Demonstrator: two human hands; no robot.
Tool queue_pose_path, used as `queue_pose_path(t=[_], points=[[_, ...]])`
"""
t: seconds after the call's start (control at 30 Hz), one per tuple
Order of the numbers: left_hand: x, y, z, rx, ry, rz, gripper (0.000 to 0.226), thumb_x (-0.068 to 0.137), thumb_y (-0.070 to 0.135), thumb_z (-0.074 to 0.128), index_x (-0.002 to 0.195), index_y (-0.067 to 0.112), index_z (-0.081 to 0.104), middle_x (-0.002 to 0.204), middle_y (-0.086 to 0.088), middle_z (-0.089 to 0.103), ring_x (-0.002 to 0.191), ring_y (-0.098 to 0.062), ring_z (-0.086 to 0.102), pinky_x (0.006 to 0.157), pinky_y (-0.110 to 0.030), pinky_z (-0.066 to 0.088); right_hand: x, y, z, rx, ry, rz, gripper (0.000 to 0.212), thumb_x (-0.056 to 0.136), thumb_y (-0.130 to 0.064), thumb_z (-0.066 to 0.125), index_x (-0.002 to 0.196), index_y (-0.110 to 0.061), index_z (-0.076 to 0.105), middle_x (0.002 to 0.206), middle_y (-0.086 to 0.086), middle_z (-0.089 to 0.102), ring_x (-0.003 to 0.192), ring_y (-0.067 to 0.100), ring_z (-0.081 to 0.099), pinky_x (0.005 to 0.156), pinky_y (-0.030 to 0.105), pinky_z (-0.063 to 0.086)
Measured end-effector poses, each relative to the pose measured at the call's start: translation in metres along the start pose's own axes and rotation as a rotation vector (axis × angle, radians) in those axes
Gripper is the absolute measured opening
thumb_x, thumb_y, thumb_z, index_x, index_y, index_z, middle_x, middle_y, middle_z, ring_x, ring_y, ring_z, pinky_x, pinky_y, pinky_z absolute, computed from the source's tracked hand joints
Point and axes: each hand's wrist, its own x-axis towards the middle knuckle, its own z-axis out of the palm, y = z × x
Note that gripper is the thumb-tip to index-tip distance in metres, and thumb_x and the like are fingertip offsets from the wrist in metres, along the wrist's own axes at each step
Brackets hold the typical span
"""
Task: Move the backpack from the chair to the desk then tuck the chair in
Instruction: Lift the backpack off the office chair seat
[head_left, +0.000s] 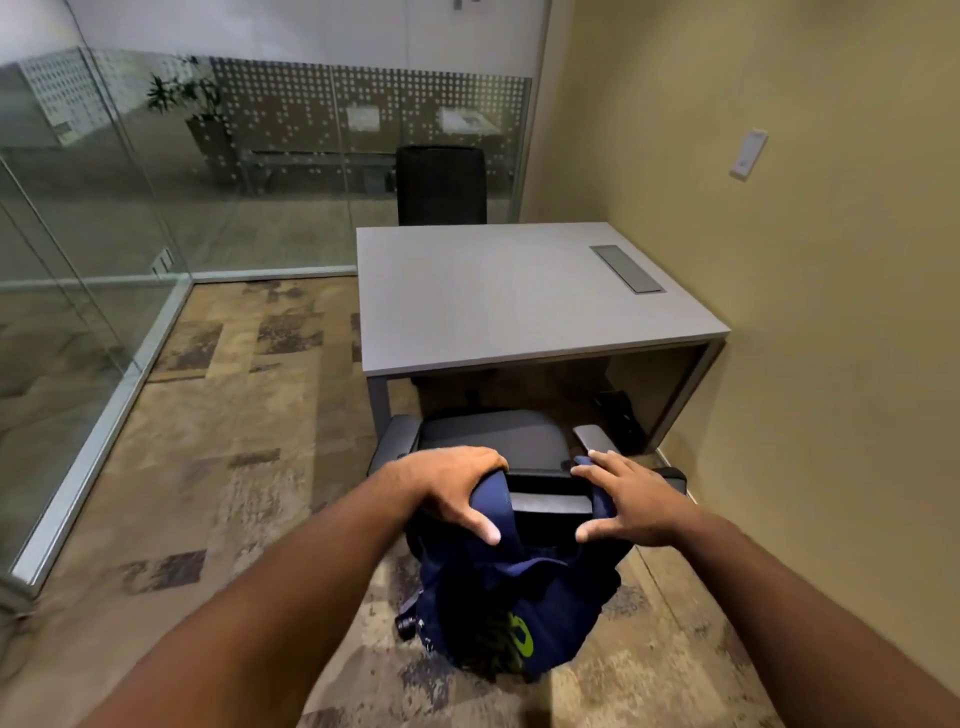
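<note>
A dark blue backpack (511, 597) with a green logo hangs by its straps over the backrest of a grey office chair (493, 434). The chair faces the grey desk (519, 291) and stands pulled back from it. My left hand (457, 491) is closed around the left strap at the top of the backrest. My right hand (626, 499) grips the right strap on the other side. The chair's seat is bare and the backpack hides most of the backrest.
A second black chair (441, 184) stands behind the desk. A cable hatch (627, 268) is set in the desktop's right side. Glass walls (130, 208) bound the left and back; a beige wall (805, 338) lies right. Patterned carpet (234, 441) spreads left of the chair.
</note>
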Motion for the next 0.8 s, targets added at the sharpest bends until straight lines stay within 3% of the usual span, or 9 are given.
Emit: queue_pose_path(t=[0.07, 0.2, 0.37, 0.53, 0.7, 0.8], points=[[-0.002, -0.009, -0.007, 0.088, -0.076, 0.021, 0.106, 0.053, 0.077, 0.083, 0.135, 0.024, 0.043, 0.132, 0.002, 0.055, 0.117, -0.021, 0.054, 0.104, -0.040, 0.043, -0.004, 0.003, 0.001, -0.082, -0.031, -0.039, 0.128, 0.055, -0.095, 0.065, 0.159, -0.041, 0.014, 0.172, -0.003, 0.001, 0.158, 0.024, 0.003, 0.126, 0.048, 0.016], [-0.013, -0.025, -0.018, 0.333, -0.116, 0.075, 0.115, 0.047, 0.069, 0.088, 0.139, 0.024, 0.036, 0.138, 0.001, 0.051, 0.121, -0.023, 0.052, 0.109, -0.045, 0.038, -0.003, 0.004, 0.000, -0.218, -0.066, -0.058, 0.140, 0.056, -0.061, 0.091, 0.161, -0.038, 0.000, 0.172, -0.004, -0.008, 0.158, 0.025, -0.001, 0.126, 0.048, 0.018], [-0.027, -0.036, -0.022, 0.483, 0.001, 0.121, 0.096, 0.053, 0.066, 0.088, 0.125, 0.020, 0.043, 0.119, 0.000, 0.056, 0.110, -0.021, 0.057, 0.113, -0.053, 0.034, -0.005, 0.002, -0.001, -0.291, 0.004, -0.073, 0.129, 0.070, -0.028, 0.093, 0.162, -0.035, 0.002, 0.172, -0.002, -0.005, 0.156, 0.029, 0.016, 0.123, 0.041, 0.028], [-0.037, -0.036, -0.028, 0.502, 0.055, 0.202, 0.083, 0.059, 0.061, 0.090, 0.113, 0.015, 0.048, 0.106, -0.002, 0.057, 0.100, -0.020, 0.057, 0.117, -0.049, 0.028, -0.010, 0.001, 0.006, -0.291, 0.159, -0.097, 0.105, 0.082, -0.028, 0.084, 0.160, -0.033, 0.014, 0.172, -0.001, 0.006, 0.150, 0.028, 0.032, 0.114, 0.037, 0.040], [-0.044, -0.041, -0.044, 0.553, 0.089, 0.311, 0.071, 0.066, 0.066, 0.082, 0.103, 0.015, 0.049, 0.098, 0.000, 0.054, 0.084, -0.016, 0.046, 0.085, -0.032, 0.045, -0.017, 0.002, 0.001, -0.294, 0.211, -0.070, 0.101, 0.080, -0.034, 0.084, 0.159, -0.031, 0.020, 0.172, -0.002, 0.009, 0.145, 0.028, 0.040, 0.104, 0.037, 0.050], [-0.051, -0.040, -0.051, 0.596, 0.087, 0.350, 0.064, 0.071, 0.064, 0.076, 0.099, 0.012, 0.051, 0.094, -0.003, 0.054, 0.080, -0.018, 0.046, 0.075, -0.033, 0.048, -0.019, 0.001, -0.003, -0.300, 0.227, -0.080, 0.099, 0.079, -0.036, 0.085, 0.157, -0.029, 0.025, 0.171, -0.002, 0.011, 0.144, 0.026, 0.041, 0.103, 0.035, 0.051]])
